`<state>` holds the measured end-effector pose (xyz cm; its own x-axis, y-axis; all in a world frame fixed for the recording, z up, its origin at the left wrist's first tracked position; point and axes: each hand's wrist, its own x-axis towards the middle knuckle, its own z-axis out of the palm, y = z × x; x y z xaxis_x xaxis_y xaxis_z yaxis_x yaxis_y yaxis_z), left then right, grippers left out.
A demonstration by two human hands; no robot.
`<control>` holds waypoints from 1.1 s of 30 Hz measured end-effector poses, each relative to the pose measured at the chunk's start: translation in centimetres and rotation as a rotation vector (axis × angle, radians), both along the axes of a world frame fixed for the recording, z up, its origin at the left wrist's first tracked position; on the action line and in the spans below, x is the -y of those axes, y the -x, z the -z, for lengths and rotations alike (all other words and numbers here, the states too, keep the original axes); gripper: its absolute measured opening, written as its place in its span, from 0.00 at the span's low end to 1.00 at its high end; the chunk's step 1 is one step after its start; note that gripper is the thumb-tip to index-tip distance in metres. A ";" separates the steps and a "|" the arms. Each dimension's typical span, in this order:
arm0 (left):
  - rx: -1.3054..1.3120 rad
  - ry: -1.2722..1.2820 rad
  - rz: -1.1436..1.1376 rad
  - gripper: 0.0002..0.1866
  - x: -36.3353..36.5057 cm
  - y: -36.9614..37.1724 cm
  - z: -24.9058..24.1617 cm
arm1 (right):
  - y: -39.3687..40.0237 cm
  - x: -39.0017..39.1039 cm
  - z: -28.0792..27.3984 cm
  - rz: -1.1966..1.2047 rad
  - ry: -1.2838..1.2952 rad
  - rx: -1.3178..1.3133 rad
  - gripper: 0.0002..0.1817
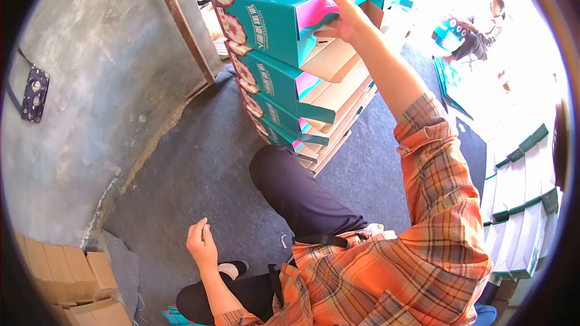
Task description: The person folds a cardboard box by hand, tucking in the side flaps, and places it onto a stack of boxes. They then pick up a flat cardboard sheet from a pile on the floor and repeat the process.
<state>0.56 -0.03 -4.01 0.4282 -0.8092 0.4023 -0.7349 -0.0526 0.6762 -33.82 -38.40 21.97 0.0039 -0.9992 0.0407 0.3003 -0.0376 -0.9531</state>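
Note:
Teal and pink printed boxes (272, 30) stand in a tall stack ahead of me, their open cardboard ends facing right. My right hand (344, 18) is at the top box, fingers spread over its upper edge and open end, with the thumb and fingers apart. Whether it bears any of the box's weight is not visible. Low on the left, my left hand (202, 242) hangs above the dark floor with its fingers curled and nothing seen in them. It is away from the boxes, near my bent knee.
Brown cartons (66, 271) sit at the lower left. White and green folded boxes (519, 205) are piled at the right. A seated person (483, 33) is at the upper right. A small patterned bag (35, 95) hangs on the left wall beside a rusty pole (181, 21).

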 end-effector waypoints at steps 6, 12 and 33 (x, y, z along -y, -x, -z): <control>0.048 -0.026 0.005 0.08 -0.1 -0.1 -0.3 | 1.8 0.0 1.2 0.088 0.094 -0.252 0.48; 0.051 -0.037 0.021 0.08 0.2 0.7 -1.5 | 1.7 -3.4 3.8 0.483 0.863 -0.433 0.24; -0.401 0.183 -1.128 0.11 -27.0 4.3 0.3 | -15.1 -32.3 6.4 -1.705 0.816 0.989 0.18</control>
